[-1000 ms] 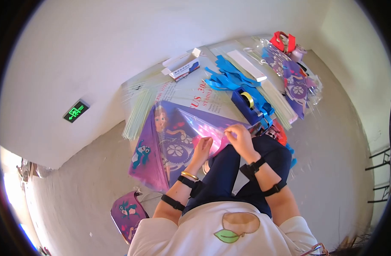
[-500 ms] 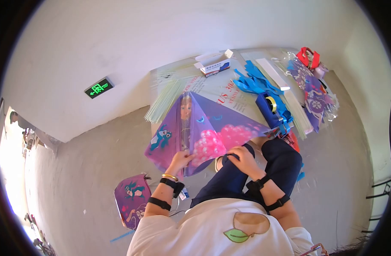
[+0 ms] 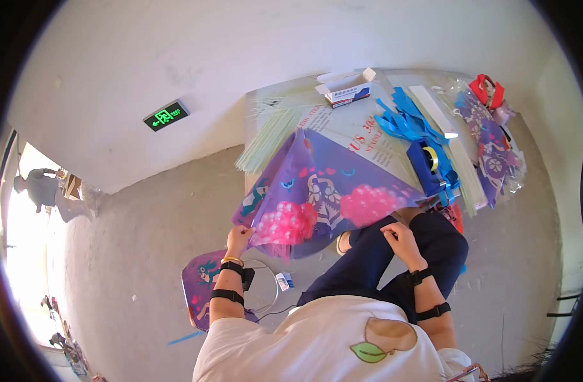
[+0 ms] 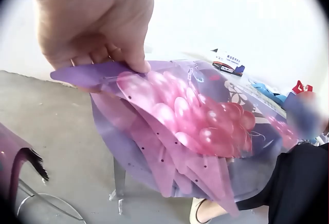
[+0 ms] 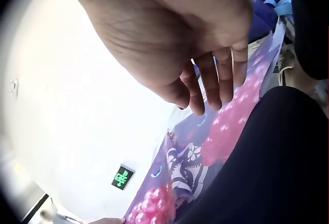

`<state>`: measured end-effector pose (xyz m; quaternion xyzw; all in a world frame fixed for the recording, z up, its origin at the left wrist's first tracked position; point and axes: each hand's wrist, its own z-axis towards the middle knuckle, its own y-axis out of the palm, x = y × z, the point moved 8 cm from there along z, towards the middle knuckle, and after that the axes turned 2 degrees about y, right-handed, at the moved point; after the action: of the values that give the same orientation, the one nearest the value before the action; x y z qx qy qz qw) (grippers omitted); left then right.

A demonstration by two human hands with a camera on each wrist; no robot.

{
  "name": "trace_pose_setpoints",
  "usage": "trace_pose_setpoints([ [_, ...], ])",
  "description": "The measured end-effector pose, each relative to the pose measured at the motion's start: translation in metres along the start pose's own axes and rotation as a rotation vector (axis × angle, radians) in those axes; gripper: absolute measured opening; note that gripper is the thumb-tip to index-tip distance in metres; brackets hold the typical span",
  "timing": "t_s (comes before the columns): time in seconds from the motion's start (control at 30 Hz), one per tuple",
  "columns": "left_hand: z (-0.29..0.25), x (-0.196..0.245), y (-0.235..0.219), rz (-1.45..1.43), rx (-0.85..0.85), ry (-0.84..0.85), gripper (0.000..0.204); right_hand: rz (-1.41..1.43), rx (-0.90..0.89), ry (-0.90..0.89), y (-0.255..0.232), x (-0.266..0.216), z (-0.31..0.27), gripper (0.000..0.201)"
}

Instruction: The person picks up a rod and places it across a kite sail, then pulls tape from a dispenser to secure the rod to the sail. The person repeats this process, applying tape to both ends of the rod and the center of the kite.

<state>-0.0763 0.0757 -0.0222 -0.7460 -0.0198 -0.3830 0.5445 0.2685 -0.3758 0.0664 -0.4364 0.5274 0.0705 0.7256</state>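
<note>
A purple and pink printed film kite [image 3: 317, 172] spreads over the near edge of the table and hangs toward the lap. My left hand [image 3: 238, 240] pinches its left edge between thumb and fingers, as the left wrist view shows on the purple border [image 4: 82, 74]. Pink pointed flaps with small dark holes dangle under that grip. Above the right thigh [image 3: 431, 235], my right hand [image 3: 403, 242] hovers with its fingers loosely extended and holds nothing. The right wrist view shows its relaxed fingers [image 5: 208, 82] in front of the kite.
A blue tape dispenser [image 3: 420, 167] and blue ribbons [image 3: 403, 124] lie on the table at right. Thin pale sticks [image 3: 269, 140] and an opened box [image 3: 350, 94] are farther back. Packaged kites [image 3: 489, 143] fill the far right. Another printed kite piece [image 3: 203, 274] is at lower left.
My left hand has moved left, carrying the kite's edge along and folding its left panel inward. My right hand has let go of the film and drawn back over the thigh. The head view has shifted.
</note>
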Motion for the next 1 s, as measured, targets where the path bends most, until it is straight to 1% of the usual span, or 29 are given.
trace_pose_setpoints([
  [0.07,0.000,-0.002,-0.005,0.018,0.021,-0.008,0.040,-0.002,-0.020,0.066,-0.001,0.009,0.000,0.013],
  [0.13,0.002,-0.001,-0.008,0.034,0.044,-0.013,0.041,0.000,-0.022,0.075,-0.002,0.015,0.001,0.013],
  [0.2,0.006,-0.004,-0.003,0.080,-0.047,-0.106,0.034,0.003,-0.018,0.093,0.000,0.021,0.003,0.013],
  [0.23,0.004,0.002,-0.001,0.085,-0.059,-0.099,0.034,0.011,-0.004,0.079,-0.001,0.024,0.004,0.013],
  [0.27,0.001,0.014,-0.009,0.241,0.088,-0.043,0.032,0.015,0.016,0.065,-0.004,0.027,0.005,0.012],
  [0.3,-0.003,0.036,-0.016,0.391,0.237,0.017,0.034,0.007,0.032,0.078,-0.009,0.030,0.008,0.012],
  [0.33,-0.001,0.052,-0.010,0.386,0.223,0.034,0.034,0.007,0.029,0.085,-0.011,0.031,0.011,0.012],
  [0.4,0.001,0.101,-0.003,0.452,0.326,0.191,0.039,0.001,0.042,0.105,-0.017,0.037,0.022,0.012],
  [0.43,0.004,0.125,0.003,0.446,0.315,0.208,0.039,0.013,0.052,0.090,-0.020,0.040,0.030,0.012],
  [0.47,0.008,0.157,0.017,0.324,0.211,0.284,0.037,0.022,0.062,0.073,-0.024,0.047,0.039,0.012],
  [0.5,0.014,0.185,0.037,0.202,0.106,0.356,0.035,-0.049,0.083,0.087,-0.025,0.066,0.048,0.012],
  [0.57,0.024,0.233,0.079,0.063,-0.029,0.548,0.039,-0.077,0.099,0.094,-0.035,0.071,0.067,0.012],
  [0.63,0.026,0.283,0.118,-0.063,-0.183,0.638,0.040,-0.097,0.106,0.095,-0.039,0.082,0.089,0.012],
  [0.7,0.033,0.315,0.162,-0.012,-0.292,0.694,0.050,-0.213,0.107,0.079,-0.040,0.099,0.111,0.013],
  [0.73,0.038,0.327,0.181,-0.012,-0.301,0.697,0.050,-0.213,0.111,0.088,-0.046,0.098,0.121,0.013],
  [0.8,0.047,0.339,0.222,0.179,-0.350,0.645,0.072,-0.221,0.130,0.125,-0.053,0.097,0.140,0.014],
  [0.83,0.049,0.340,0.238,0.182,-0.359,0.644,0.072,-0.218,0.129,0.134,-0.051,0.103,0.151,0.014],
  [0.9,0.055,0.327,0.268,0.526,-0.370,0.540,0.096,-0.325,0.152,0.148,-0.050,0.116,0.175,0.018],
  [0.93,0.053,0.328,0.272,0.531,-0.373,0.538,0.096,-0.321,0.150,0.151,-0.048,0.121,0.187,0.018],
  [1.0,0.043,0.320,0.282,0.660,-0.491,0.504,0.108,-0.396,0.141,0.157,-0.043,0.131,0.211,0.020],
])
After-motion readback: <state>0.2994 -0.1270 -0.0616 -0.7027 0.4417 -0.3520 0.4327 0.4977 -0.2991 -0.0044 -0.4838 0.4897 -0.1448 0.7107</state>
